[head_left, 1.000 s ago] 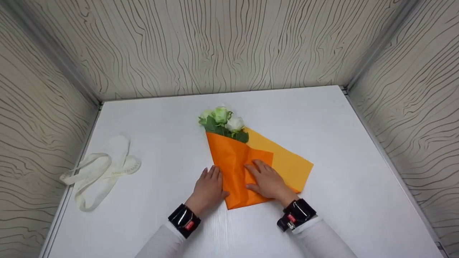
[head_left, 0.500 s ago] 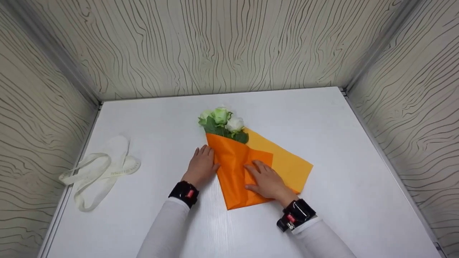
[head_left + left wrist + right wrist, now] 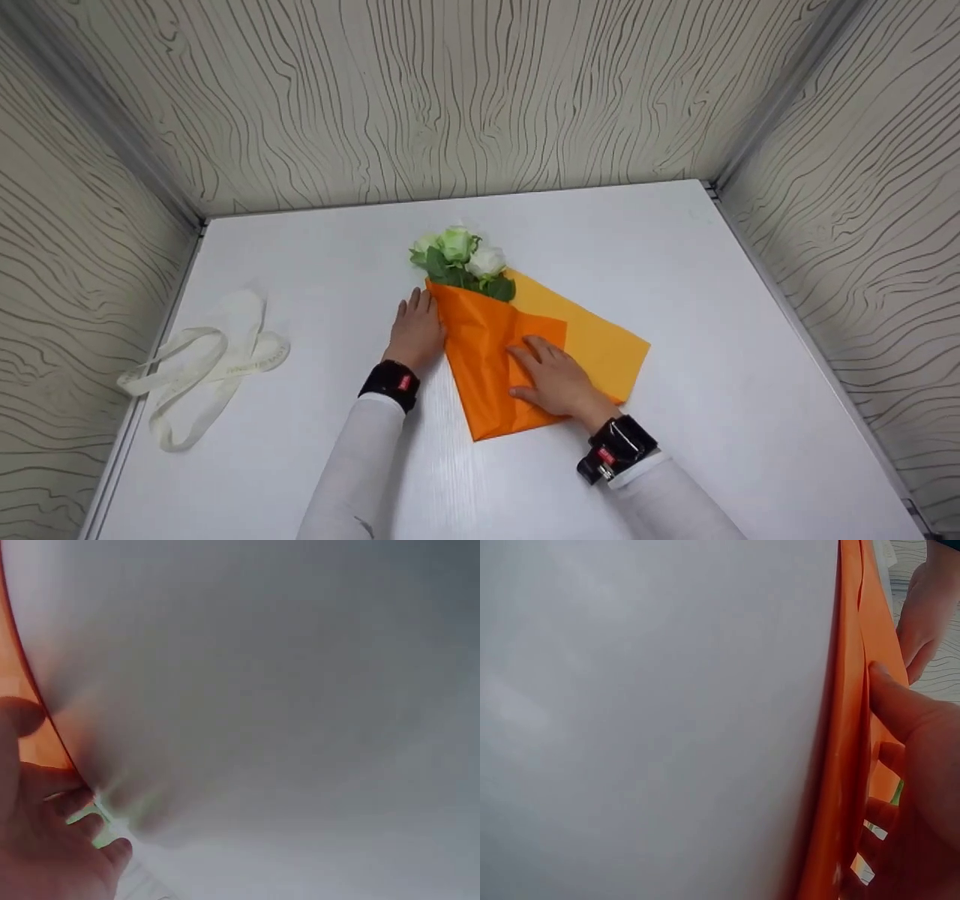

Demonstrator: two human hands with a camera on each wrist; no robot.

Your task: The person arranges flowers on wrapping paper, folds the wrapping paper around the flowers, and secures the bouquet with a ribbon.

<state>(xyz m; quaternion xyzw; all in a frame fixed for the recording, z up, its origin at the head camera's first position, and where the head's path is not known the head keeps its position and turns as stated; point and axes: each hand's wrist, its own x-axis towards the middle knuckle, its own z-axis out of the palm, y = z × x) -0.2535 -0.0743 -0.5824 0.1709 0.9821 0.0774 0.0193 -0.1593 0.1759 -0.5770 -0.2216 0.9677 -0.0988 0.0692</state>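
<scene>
A bouquet of white and pale green roses (image 3: 457,244) lies on the table, its stems hidden beneath orange wrapping paper (image 3: 480,360). The yellow-orange side of the sheet (image 3: 609,341) spreads out to the right. My left hand (image 3: 416,330) touches the paper's upper left edge with fairly straight fingers; in the left wrist view the fingertips (image 3: 90,821) meet that edge. Fingers spread, my right hand (image 3: 555,381) rests on the folded orange flap. The right wrist view has the right thumb (image 3: 892,701) against the orange paper.
A cream ribbon (image 3: 214,371) with lettering lies in loose loops at the table's left. Wood-patterned panels (image 3: 450,97) stand behind and on both sides of the white table (image 3: 750,420).
My left hand has slid up along the paper's left edge, from its lower part towards the roses. My right hand stays on the flap. The view has shifted slightly.
</scene>
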